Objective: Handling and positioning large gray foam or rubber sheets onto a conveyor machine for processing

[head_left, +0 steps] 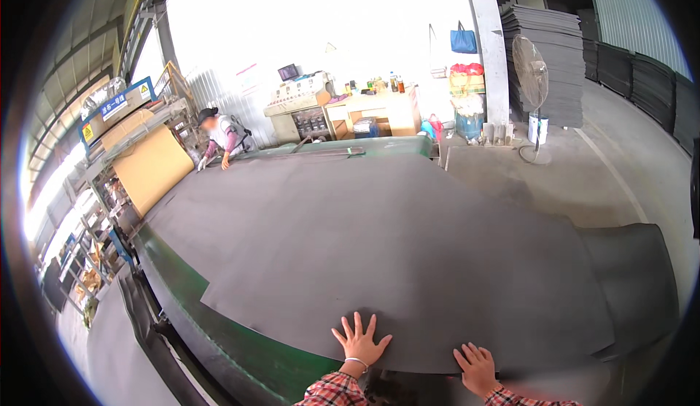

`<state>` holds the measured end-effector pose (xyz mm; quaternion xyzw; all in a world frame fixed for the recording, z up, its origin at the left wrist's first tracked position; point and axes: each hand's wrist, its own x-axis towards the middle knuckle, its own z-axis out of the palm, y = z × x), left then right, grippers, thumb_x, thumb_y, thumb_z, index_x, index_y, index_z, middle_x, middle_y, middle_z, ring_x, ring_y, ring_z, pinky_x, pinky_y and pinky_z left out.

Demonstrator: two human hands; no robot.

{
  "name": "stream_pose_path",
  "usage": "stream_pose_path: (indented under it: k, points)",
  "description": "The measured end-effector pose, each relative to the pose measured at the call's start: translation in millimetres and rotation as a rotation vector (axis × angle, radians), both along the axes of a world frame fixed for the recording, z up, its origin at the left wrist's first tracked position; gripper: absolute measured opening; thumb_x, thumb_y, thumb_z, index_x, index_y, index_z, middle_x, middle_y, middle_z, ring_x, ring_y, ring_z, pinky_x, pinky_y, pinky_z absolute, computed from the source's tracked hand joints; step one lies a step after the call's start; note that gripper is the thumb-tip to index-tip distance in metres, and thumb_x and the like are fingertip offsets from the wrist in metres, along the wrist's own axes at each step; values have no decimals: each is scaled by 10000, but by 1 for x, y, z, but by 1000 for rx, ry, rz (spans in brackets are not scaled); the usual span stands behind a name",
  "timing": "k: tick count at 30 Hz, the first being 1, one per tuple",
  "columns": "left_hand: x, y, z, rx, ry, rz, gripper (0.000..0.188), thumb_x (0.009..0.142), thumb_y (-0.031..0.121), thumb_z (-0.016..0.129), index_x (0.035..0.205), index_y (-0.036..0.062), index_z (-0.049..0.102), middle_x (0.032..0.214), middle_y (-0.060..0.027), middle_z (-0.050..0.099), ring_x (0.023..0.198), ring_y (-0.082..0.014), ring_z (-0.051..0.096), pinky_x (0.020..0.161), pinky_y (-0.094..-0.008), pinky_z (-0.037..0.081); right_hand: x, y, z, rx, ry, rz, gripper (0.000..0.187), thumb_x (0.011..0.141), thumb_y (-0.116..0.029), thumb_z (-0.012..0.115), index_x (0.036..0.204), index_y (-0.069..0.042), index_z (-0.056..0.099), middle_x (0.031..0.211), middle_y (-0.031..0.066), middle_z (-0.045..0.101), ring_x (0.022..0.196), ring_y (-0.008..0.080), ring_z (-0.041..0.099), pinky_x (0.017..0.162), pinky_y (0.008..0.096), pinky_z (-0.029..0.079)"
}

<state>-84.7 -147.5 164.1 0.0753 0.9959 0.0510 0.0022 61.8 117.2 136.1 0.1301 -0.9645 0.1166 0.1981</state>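
A large dark grey sheet (321, 238) lies flat over a green conveyor belt (219, 333). Near its front edge my left hand (360, 343) rests palm down with the fingers spread; a bracelet circles the wrist. My right hand (477, 369) lies on the same edge farther right, fingers stretched out over the sheet. Neither hand grasps anything. On the right, the sheet overlaps another dark sheet (634, 289) that sags past the belt's end. Across the belt at the far left, a co-worker (226, 134) in a dark cap leans in with both hands at the sheet's far edge.
A machine with a tan roll (152, 169) stands at the left end. Behind the belt are a control console (297, 94) and a wooden desk (375, 105) with bottles. A standing fan (531, 74), a blue bin (469, 120) and stacked grey sheets (543, 56) are at the back right.
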Motion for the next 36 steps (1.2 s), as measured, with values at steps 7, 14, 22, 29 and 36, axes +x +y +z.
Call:
stream_pose_path:
  k: [7,14,22,29,36]
  points:
    - [-39,-63,9,-10,41,11,753,774,673,406,1390,264,264,1461,-143,167,1339,-400,87,1015,-633,9,12,51,-107,27,-91,-99,472,725,-129,562,1187,-59,493,1181,174,513,1129,318,472,925,521,304]
    - [-60,-73,15,81,-118,171,795,771,680,409,1398,216,254,1456,-176,153,1334,-419,77,1014,-633,10,-16,31,-149,22,-89,115,177,793,-198,564,909,-73,613,1027,93,615,1064,252,541,885,505,341]
    - [-86,-82,20,0,-67,188,805,758,714,387,1402,254,238,1443,-230,129,1325,-450,58,1012,-632,19,-2,16,-144,-190,-182,183,122,791,-202,583,832,-98,633,1041,110,614,1053,257,552,868,417,390]
    - [-137,-139,30,-76,-75,415,828,761,661,466,1413,223,203,1458,-192,121,1340,-404,80,1017,-628,42,36,43,-198,-279,-319,-30,141,738,-209,639,822,-96,646,1003,130,612,1007,286,568,802,410,434]
    - [-100,-78,27,-71,12,239,790,775,628,475,1406,216,234,1455,-182,155,1345,-372,104,1029,-606,58,48,52,-194,-302,-441,-221,183,750,-217,632,866,-77,649,1066,144,599,938,300,579,780,410,449]
